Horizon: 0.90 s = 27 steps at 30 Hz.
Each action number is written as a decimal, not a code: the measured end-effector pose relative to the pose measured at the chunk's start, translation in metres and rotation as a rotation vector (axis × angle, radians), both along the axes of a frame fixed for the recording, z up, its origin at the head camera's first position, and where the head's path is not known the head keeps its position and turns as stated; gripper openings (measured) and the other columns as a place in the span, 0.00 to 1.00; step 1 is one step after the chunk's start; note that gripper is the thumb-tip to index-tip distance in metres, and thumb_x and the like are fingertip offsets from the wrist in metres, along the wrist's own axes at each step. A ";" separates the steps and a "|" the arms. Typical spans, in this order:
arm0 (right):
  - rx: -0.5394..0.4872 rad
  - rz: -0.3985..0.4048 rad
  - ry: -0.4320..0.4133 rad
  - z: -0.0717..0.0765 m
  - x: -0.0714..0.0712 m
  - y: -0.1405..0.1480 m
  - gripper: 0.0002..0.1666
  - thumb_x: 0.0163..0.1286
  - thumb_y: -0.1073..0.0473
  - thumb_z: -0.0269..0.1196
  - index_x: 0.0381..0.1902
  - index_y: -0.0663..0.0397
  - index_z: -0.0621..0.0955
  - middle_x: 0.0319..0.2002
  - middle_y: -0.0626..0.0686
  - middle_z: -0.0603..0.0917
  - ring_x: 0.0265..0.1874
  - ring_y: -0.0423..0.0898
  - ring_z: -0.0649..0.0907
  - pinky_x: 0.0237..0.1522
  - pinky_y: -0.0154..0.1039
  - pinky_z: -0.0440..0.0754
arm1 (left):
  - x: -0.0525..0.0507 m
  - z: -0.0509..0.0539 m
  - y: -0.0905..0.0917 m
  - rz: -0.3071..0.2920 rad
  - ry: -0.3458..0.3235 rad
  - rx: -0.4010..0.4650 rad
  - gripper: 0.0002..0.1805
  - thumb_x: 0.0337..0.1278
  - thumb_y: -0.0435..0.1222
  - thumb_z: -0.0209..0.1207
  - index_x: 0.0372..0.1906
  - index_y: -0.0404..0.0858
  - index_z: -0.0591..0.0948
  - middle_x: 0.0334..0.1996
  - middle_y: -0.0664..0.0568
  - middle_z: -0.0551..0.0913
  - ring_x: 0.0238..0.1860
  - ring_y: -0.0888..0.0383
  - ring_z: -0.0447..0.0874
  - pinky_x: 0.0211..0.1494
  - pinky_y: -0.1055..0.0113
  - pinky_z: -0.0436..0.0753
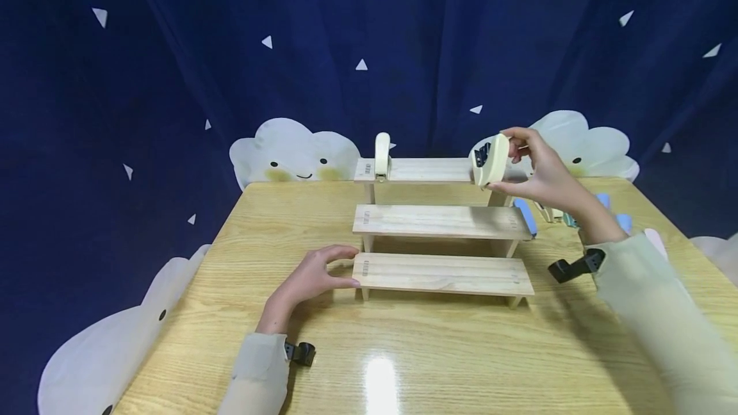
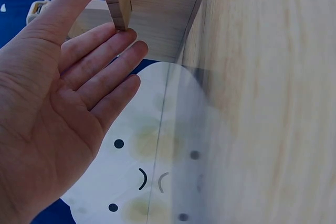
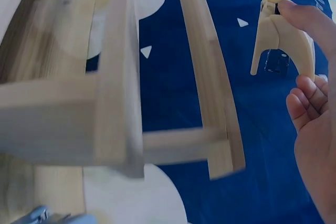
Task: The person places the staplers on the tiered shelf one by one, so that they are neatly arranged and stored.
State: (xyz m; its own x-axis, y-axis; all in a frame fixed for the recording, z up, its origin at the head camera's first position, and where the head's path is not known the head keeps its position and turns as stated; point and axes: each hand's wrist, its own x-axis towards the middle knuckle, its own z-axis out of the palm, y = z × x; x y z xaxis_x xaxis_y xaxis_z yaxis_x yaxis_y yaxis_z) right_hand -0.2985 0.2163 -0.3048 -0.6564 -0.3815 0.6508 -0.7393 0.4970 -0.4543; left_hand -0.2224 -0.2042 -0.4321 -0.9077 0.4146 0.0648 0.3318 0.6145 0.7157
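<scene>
A three-tier wooden shelf [image 1: 444,274] stands on the table. My left hand [image 1: 308,277] [image 2: 63,98] holds the left end of its lowest board, thumb at the front corner and fingers at the rear one. Between the thumb and fingers of my right hand [image 1: 544,171] [image 3: 320,114] is a cream stapler [image 1: 494,162] [image 3: 283,38], tilted, by the right end of the top board; whether it touches the board cannot be told. Another cream stapler [image 1: 382,155] stands on the left part of that board.
Blue [image 1: 525,218], teal and cream items lie behind and right of the shelf, partly hidden by my right arm. A pink item [image 1: 655,242] is near my right sleeve. Behind the table [image 1: 277,223] hangs a dark blue curtain [image 1: 323,11] with white triangles and cloud shapes.
</scene>
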 end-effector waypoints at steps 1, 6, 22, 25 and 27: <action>0.007 0.003 -0.011 0.002 -0.002 -0.004 0.55 0.36 0.77 0.78 0.65 0.68 0.66 0.38 0.50 0.70 0.39 0.37 0.69 0.44 0.19 0.69 | 0.000 0.000 0.000 0.001 0.000 -0.001 0.39 0.44 0.51 0.73 0.64 0.45 0.76 0.63 0.51 0.79 0.65 0.51 0.76 0.73 0.50 0.72; 0.052 0.020 -0.028 0.005 -0.016 -0.025 0.52 0.40 0.72 0.79 0.63 0.68 0.66 0.39 0.53 0.70 0.40 0.39 0.68 0.42 0.22 0.69 | 0.001 -0.001 -0.002 0.004 0.003 0.005 0.39 0.44 0.51 0.73 0.64 0.45 0.76 0.63 0.51 0.79 0.65 0.51 0.77 0.72 0.50 0.72; 0.159 0.045 -0.096 0.009 -0.035 -0.072 0.49 0.49 0.63 0.78 0.64 0.64 0.64 0.42 0.58 0.69 0.40 0.46 0.66 0.41 0.34 0.67 | 0.000 -0.001 -0.001 0.005 -0.003 0.011 0.39 0.44 0.52 0.73 0.64 0.45 0.76 0.62 0.52 0.80 0.64 0.52 0.77 0.72 0.51 0.73; 0.183 0.035 -0.113 0.008 -0.037 -0.077 0.49 0.49 0.62 0.78 0.64 0.64 0.64 0.42 0.58 0.69 0.40 0.46 0.66 0.41 0.35 0.66 | 0.000 0.000 -0.001 0.005 -0.009 0.015 0.39 0.44 0.52 0.73 0.64 0.44 0.76 0.62 0.52 0.80 0.65 0.52 0.77 0.71 0.51 0.73; 0.192 0.033 -0.109 0.009 -0.038 -0.080 0.49 0.49 0.62 0.78 0.64 0.65 0.64 0.41 0.58 0.69 0.40 0.47 0.66 0.41 0.35 0.65 | 0.000 0.000 -0.001 0.003 -0.010 0.014 0.39 0.44 0.52 0.73 0.65 0.44 0.76 0.62 0.52 0.79 0.65 0.52 0.77 0.71 0.51 0.73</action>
State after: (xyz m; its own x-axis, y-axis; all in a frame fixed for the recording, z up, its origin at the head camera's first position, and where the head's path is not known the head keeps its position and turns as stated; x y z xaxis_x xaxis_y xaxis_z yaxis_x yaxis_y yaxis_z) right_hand -0.3366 0.1359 -0.2963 -0.7041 -0.5138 0.4901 -0.7082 0.5585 -0.4319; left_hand -0.2225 -0.2051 -0.4324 -0.9097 0.4107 0.0610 0.3222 0.6058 0.7275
